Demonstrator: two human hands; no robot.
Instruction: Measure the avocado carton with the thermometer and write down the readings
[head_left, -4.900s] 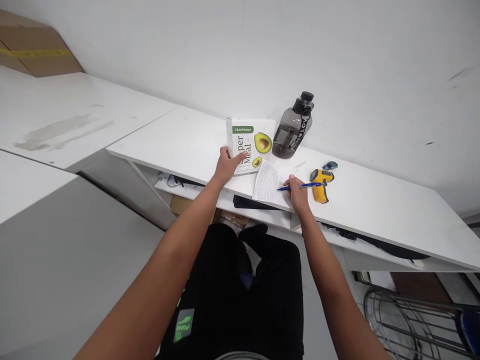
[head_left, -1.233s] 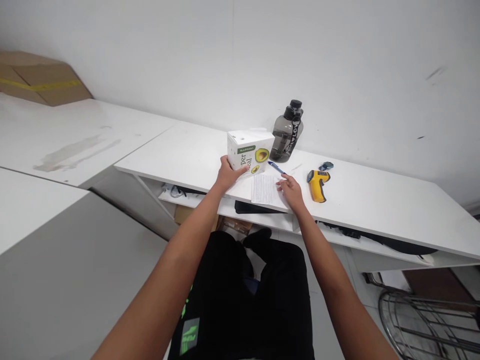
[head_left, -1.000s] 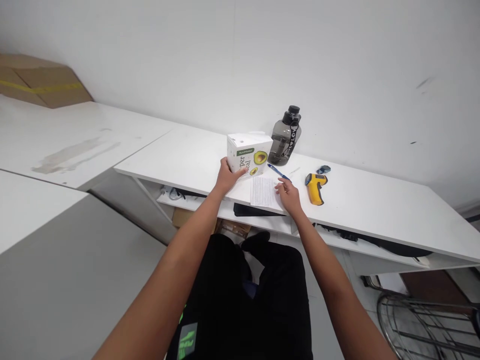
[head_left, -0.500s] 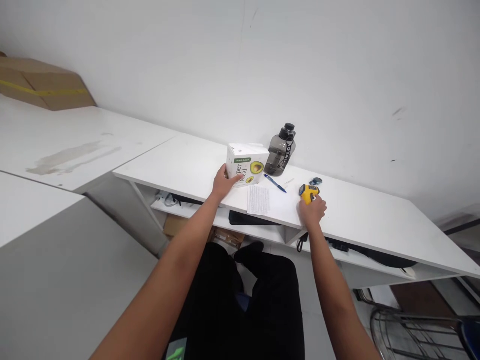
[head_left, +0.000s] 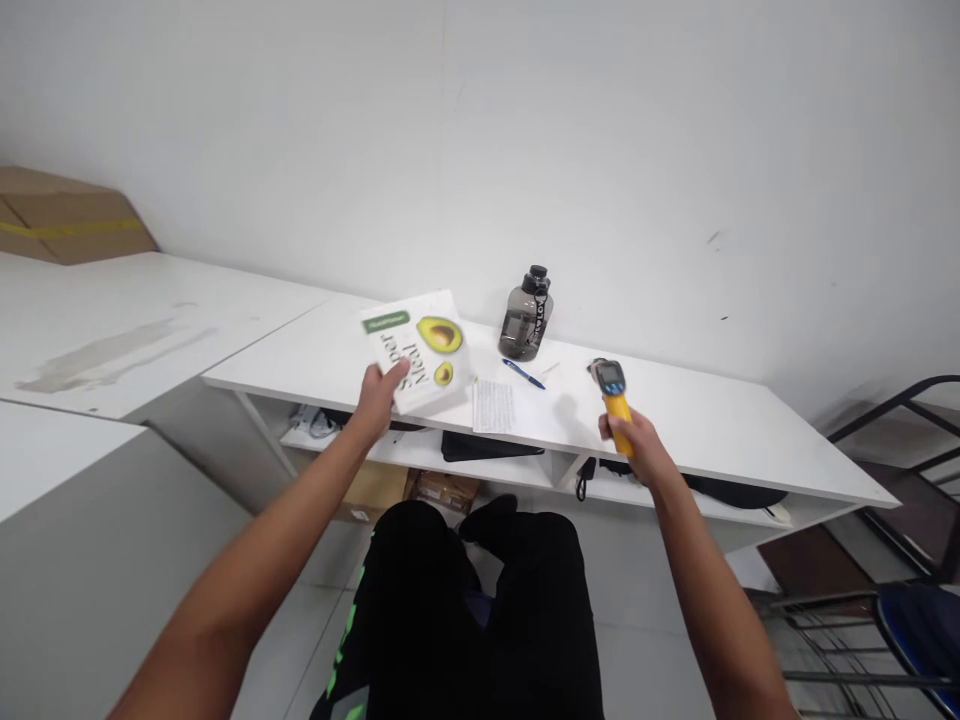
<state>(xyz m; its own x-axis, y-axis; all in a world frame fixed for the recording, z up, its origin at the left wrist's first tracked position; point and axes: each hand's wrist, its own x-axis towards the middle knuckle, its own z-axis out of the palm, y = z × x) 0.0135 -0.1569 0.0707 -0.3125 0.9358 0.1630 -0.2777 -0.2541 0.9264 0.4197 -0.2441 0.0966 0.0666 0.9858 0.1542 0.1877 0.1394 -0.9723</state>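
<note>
The person stands at a white tabletop (head_left: pixel 720 425) set against a plain wall, both arms reaching out over it. The left hand (head_left: pixel 377 392) holds a white meal box (head_left: pixel 417 349) printed with avocados, lifted off the surface and tilted so its printed face leans back toward the person; the fingers clamp the box along its lower left edge, thumb across the front. The right hand (head_left: pixel 634 447) is wrapped around the yellow grip of a handheld thermometer gun (head_left: pixel 613 392), fingers curled tight about the handle, the dark head with its small blue screen raised above the fist.

What matters here is how the two held things lie to one another. The box sits to the left of the gun, with the tabletop between them, so they are well apart. The gun's long axis runs up and away from the fist, its head pointing toward the wall and slightly left, not squarely at the box. The box's long axis tilts up and to the right.

Between the two hands, flat on the tabletop, lies a sheet of written paper (head_left: pixel 492 405), with a blue pen (head_left: pixel 523 373) just beyond it. A smoky grey water bottle (head_left: pixel 526 320) stands upright behind those, near the wall. A cardboard carton (head_left: pixel 60 215) rests far off to the left.
</note>
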